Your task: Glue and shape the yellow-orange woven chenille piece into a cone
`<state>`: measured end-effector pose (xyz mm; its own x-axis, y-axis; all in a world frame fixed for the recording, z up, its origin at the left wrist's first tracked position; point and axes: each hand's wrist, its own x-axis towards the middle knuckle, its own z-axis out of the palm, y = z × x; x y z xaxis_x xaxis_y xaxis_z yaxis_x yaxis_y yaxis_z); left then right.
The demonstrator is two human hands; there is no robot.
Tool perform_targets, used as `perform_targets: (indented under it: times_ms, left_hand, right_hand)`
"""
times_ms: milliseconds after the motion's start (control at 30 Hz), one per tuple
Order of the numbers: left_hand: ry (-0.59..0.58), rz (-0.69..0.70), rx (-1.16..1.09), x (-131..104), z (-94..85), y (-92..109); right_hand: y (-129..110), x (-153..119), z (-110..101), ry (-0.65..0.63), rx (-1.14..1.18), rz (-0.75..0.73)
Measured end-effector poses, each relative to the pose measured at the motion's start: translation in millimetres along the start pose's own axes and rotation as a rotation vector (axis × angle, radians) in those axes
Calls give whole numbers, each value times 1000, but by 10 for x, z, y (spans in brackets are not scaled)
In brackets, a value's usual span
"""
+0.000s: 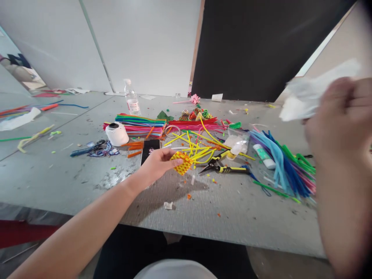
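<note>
Between the thumb and fingers of my left hand (158, 164) is a woven yellow and orange square (183, 162), made of what look like pipe cleaners. Loose yellow pipe cleaners (200, 151) lie just beyond it, and a dark phone (149, 149) lies partly behind the hand. My right hand (345, 100) is raised at the far right, blurred, its fingers closed on a crumpled white tissue (305, 95). Below and left of it a bundle of blue pipe cleaners (285, 166) rests on the table. Black and yellow pliers (223, 166) lie right of the woven square.
The grey table (87, 190) holds a white spool (116, 134), a plastic bottle (132, 99), a stack of coloured pipe cleaners (142, 124), a glue tube (264, 156) and blue-handled pliers (87, 148). Scraps are scattered near its front edge. Behind stand white and black panels (232, 46).
</note>
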<state>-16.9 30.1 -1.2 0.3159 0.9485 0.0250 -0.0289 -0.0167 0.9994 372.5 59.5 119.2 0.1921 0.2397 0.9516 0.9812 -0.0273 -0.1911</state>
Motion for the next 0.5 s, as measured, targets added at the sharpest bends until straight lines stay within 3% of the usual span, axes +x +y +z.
perform_targets:
  times_ms: [67, 100, 133, 200, 233, 333, 500]
  left_hand:
    - [2, 29, -4, 9, -15, -17]
    - [4, 37, -13, 16, -23, -26]
    - [5, 43, -25, 23, -31, -34]
    - [-1, 52, -46, 37, -44, -42]
    - [-8, 57, -53, 43, -49, -42]
    - [-21, 74, -53, 51, -53, -26]
    - [-4, 93, -22, 49, -42, -20]
  right_hand:
    - [-684, -249, -286, -209, 269, -171]
    - [-992, -399, -391, -402, 402, -260]
    - [-1254, -554, -462, -604, 518, -310]
    - [-1610, -845, -507, -789, 587, -358]
    - [-1705, -968, -494, -909, 664, -318]
    - [-1774, -1208, -407, -1016, 776, -308]
    - [-1707, -1314, -316, -991, 908, -306]
